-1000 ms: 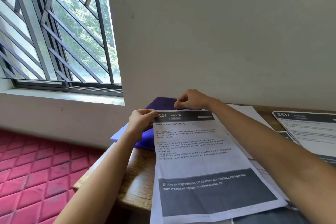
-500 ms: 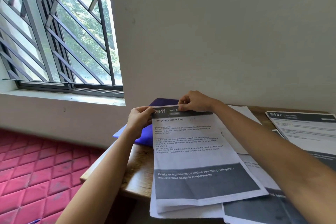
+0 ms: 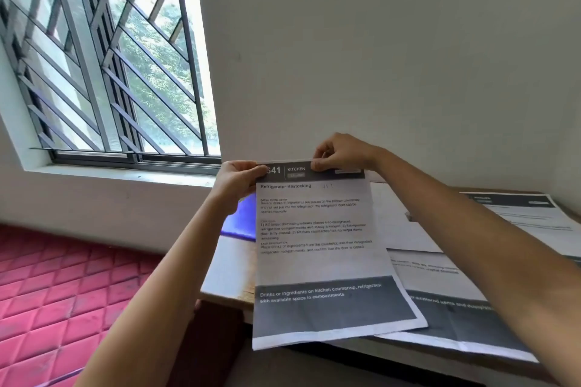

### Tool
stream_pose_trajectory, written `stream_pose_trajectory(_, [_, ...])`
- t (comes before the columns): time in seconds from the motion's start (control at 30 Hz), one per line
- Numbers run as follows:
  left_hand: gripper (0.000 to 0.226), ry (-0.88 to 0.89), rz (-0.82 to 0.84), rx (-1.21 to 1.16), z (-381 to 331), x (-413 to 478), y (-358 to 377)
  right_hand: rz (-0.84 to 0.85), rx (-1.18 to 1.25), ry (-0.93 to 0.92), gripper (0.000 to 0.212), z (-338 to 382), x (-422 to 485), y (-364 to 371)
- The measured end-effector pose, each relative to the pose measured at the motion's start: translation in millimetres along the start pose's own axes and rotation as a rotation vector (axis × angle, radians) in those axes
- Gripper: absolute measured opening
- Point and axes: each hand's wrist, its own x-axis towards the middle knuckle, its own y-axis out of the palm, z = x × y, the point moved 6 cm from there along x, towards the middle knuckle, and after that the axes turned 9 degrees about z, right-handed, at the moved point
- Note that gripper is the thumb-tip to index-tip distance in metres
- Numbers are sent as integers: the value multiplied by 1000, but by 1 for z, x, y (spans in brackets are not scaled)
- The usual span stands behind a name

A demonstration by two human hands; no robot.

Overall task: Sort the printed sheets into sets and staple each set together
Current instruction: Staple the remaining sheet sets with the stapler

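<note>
Pinching the Refrigerator Restocking sheet [image 3: 320, 261] along its top edge, I hold it up off the tabletop [image 3: 226, 270]. Its lower end reaches past the near edge and overlaps the other printed sheets [image 3: 440, 280] spread there; whether it touches them I cannot tell. My left grip [image 3: 239, 179] is pressed onto the top-left corner, thumb on the front over the leading digits of the number, fingers behind. My right grip [image 3: 342, 152] pinches the header strip further right, fingers curled over the edge. Holding at 2 points along 1 edge keeps the paper flat enough to read, which I judge is the purpose: the number and title decide which set it joins. I cannot tell whether 1 sheet or several sit in the pinch. Another headed sheet [image 3: 528, 217] lies well apart at the right end of the tabletop, likely a separate set. A blue folder [image 3: 240, 220] lies behind the raised sheet at the left. No stapler shows, so I judge sorting is the step in hand and stapling is not yet begun
</note>
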Motion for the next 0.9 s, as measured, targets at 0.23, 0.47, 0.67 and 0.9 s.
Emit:
stream_pose_trajectory(0.23, [4, 1, -52, 91, -19, -28, -41, 19, 272, 21, 15, -7, -35, 9])
stream_pose_trajectory(0.47, [12, -100, -55, 168, -17, -46, -64, -10, 746, 64, 26, -3, -49, 53])
stream_pose_trajectory(0.67, [6, -212, -95, 287, 7, -45, -81, -82, 895, 173, 15, -3, -44, 82])
stream_pose_trajectory(0.9, [14, -256, -123, 260, 29, -50, -99, -201, 881, 282, 17, -10, -31, 111])
